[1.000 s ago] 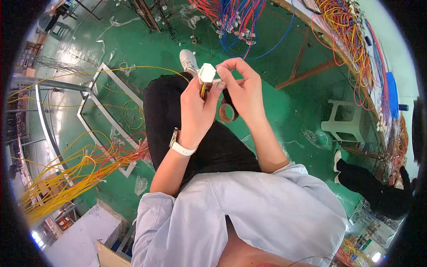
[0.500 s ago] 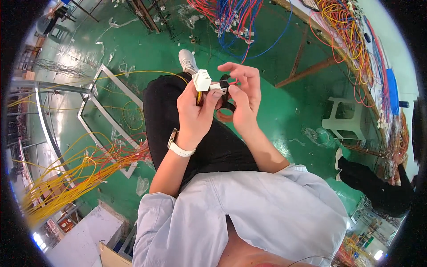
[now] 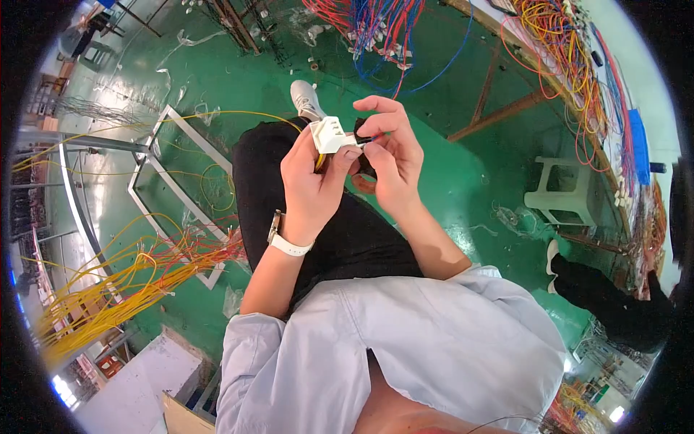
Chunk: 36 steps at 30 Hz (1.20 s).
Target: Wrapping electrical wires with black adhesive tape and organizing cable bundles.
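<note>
White connector [image 3: 329, 136] sits in left hand [image 3: 311, 176] (right hand [image 3: 400, 165] just beside).

The bare left hand [image 3: 311, 177] angles away from the body, its thumb and curled fingers closed in a pinch. Near it, the bare right hand [image 3: 399, 160] points its thumb leftward, the topmost finger stretched out and the others bent. The bare left forearm [image 3: 273, 278] and bare right forearm [image 3: 435, 237] slant inward toward each other.
</note>
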Each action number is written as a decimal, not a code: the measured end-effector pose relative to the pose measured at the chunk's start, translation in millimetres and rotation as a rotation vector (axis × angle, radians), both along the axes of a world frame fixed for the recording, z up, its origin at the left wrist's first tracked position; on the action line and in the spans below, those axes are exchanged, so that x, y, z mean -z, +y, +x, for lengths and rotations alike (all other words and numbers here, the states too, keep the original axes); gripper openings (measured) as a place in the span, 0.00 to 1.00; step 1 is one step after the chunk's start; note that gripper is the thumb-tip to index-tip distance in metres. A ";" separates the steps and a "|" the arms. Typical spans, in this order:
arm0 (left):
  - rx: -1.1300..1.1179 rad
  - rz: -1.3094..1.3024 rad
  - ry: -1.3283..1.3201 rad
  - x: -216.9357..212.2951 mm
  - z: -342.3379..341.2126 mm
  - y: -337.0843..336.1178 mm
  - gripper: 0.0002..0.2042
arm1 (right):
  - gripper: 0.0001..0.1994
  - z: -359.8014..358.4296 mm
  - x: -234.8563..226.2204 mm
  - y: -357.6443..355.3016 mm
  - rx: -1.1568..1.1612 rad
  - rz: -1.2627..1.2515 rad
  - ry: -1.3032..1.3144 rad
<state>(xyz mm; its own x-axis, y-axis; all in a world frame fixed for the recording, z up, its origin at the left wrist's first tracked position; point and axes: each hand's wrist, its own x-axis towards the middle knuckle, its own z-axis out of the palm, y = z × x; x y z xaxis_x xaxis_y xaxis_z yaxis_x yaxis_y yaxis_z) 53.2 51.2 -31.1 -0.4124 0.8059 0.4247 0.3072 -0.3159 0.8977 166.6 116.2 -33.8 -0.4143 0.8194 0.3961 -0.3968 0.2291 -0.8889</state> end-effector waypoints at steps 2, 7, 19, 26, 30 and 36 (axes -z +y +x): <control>0.017 -0.008 0.010 -2.6 -0.8 0.5 0.06 | 0.10 1.0 -0.8 3.2 0.002 0.078 -0.055; -0.036 -0.029 0.049 -5.2 -1.4 1.4 0.07 | 0.11 -3.2 2.7 5.0 -0.023 0.014 -0.076; 0.243 -0.252 0.085 -11.3 -13.5 12.1 0.08 | 0.06 2.1 5.9 18.7 0.167 0.152 -0.300; 0.145 -0.337 -0.050 8.1 -21.6 16.6 0.06 | 0.06 -5.0 18.5 24.9 0.057 0.055 -0.539; 0.102 -0.346 -0.085 13.1 -25.1 17.7 0.06 | 0.08 -7.0 24.1 26.3 -0.028 -0.013 -0.462; 0.118 -0.484 -0.541 8.7 -32.0 18.0 0.13 | 0.22 -11.4 16.7 14.3 0.024 0.004 -0.419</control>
